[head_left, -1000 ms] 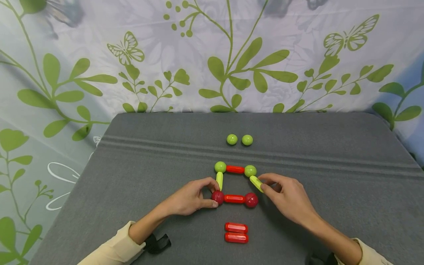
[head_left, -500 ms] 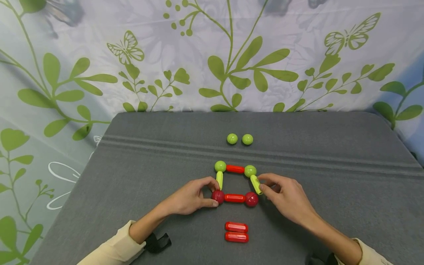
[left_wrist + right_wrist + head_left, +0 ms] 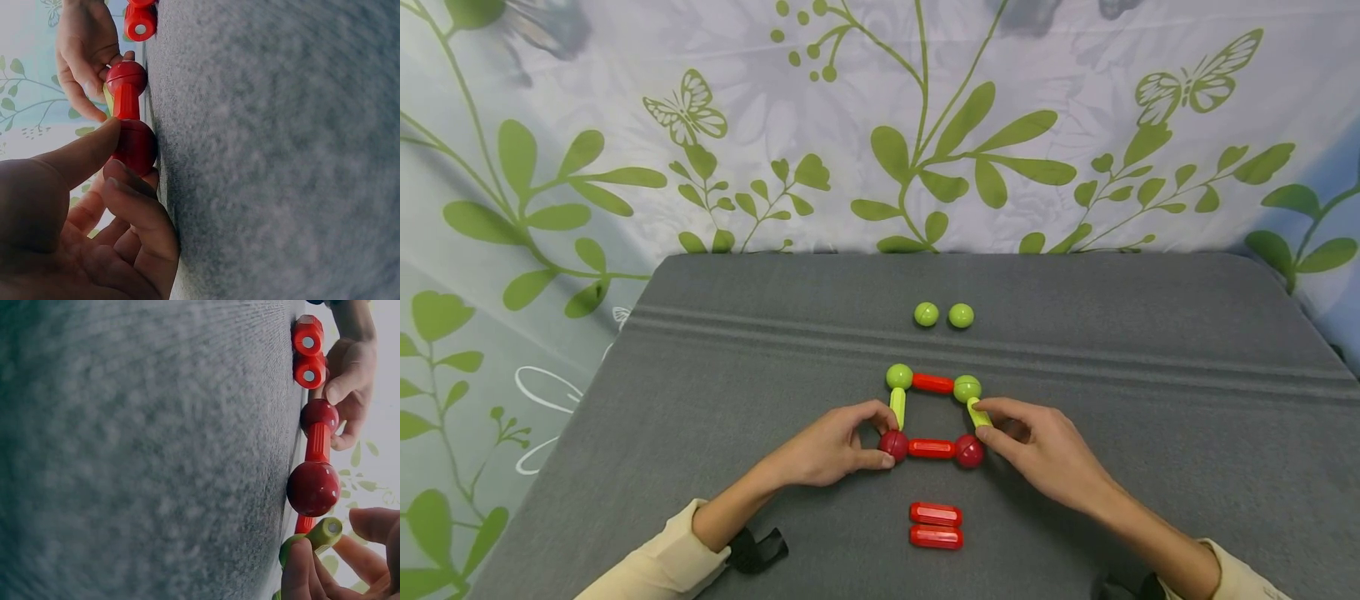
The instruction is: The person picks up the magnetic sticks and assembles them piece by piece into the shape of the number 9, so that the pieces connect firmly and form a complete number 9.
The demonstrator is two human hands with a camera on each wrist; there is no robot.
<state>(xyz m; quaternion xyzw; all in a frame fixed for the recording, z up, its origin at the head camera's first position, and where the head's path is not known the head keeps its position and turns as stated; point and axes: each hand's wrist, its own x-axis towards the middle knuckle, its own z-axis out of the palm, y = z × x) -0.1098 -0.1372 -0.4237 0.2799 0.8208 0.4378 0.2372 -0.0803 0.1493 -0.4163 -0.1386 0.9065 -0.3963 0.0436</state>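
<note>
In the head view, balls and magnetic rods form a four-sided frame. My left hand pinches its near-left dark red ball between thumb and fingers. A red rod links that ball to the near-right dark red ball. My right hand holds a yellow-green rod, its far end at the far-right green ball. The rod's near end, tipped with a silvery disc in the right wrist view, is close to the near-right red ball. Another yellow-green rod forms the left side.
Two loose green balls lie farther back on the grey table. Two red rods lie side by side in front of the frame. A far red rod joins the green balls. A leaf-printed cloth hangs behind.
The right hand has shifted slightly left, swinging the near end of its yellow-green rod inward and toward the near-right red ball. The left hand stays on its ball.
</note>
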